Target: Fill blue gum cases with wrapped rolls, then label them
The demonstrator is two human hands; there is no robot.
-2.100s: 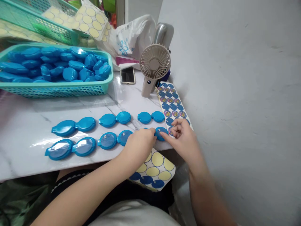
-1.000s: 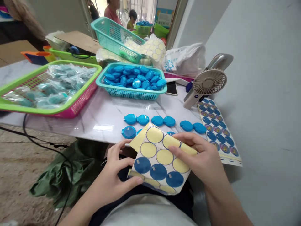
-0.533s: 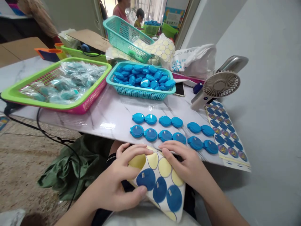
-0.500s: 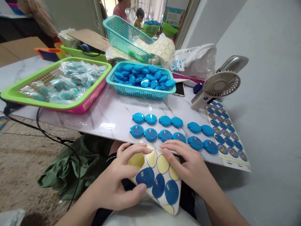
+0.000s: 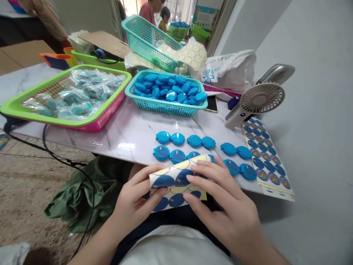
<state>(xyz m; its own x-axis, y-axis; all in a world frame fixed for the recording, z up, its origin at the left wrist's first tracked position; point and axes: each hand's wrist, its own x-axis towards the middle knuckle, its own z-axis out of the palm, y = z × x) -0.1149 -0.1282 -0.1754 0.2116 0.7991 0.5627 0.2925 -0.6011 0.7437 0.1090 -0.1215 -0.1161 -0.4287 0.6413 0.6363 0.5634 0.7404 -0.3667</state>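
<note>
A sheet of round blue stickers on yellowish-white backing [image 5: 171, 178] is bent over on itself at the table's front edge. My left hand [image 5: 135, 202] pinches its left end, thumb below and fingers above. My right hand [image 5: 228, 206] lies over the right end with its fingertips on the sheet; the thumb is near the lower flap. Just beyond the sheet, opened blue oval cases lie in two rows. Those in the back row [image 5: 178, 138] are plain, while the front-row cases [image 5: 161, 152] bear dark blue round stickers. The sheet and right hand partly hide the front row.
Behind the rows stands a turquoise basket [image 5: 165, 108] of closed blue cases. Bagged pieces fill a green-rimmed basket [image 5: 128, 79] at left. On the right are a handheld fan [image 5: 261, 98] and more sticker sheets [image 5: 266, 158]. People are in the background. A black cable [image 5: 92, 191] hangs at left.
The sticker sheet has been turned and folded over, from slanting down to lying crosswise, and now overlaps the front row. My right hand has shifted its fingers onto the sheet's upper right.
</note>
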